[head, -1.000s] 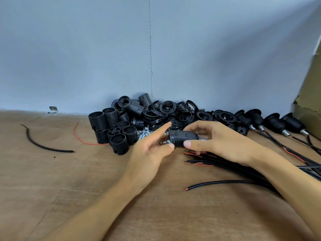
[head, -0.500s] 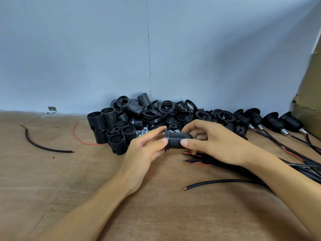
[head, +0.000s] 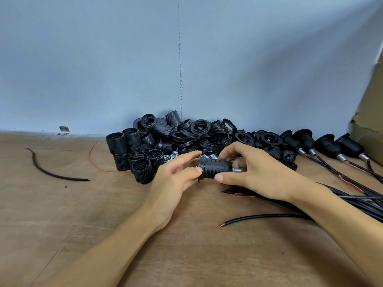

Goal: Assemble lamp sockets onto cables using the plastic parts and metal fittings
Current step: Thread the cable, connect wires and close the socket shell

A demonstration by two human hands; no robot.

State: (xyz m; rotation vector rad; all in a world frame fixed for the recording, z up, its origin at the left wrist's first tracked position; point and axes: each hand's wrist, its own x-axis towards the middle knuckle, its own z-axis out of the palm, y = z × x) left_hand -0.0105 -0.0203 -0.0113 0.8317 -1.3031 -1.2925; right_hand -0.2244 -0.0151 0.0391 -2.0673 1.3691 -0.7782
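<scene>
Socket (head: 215, 168) held sideways above the bench. The left hand (head: 176, 179) pinches its flanged rim, the right hand (head: 255, 172) curls round the body, and the metal fitting (head: 237, 170) points to 3 o'clock. Step judged: tightening the housing. The next move calls for a cable from the bundle (head: 352, 201) at 4 o'clock.

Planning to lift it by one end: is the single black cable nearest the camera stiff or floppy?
Probably floppy: the cable lies in a loose curve on the table. Likely light, since it is thin.
</scene>
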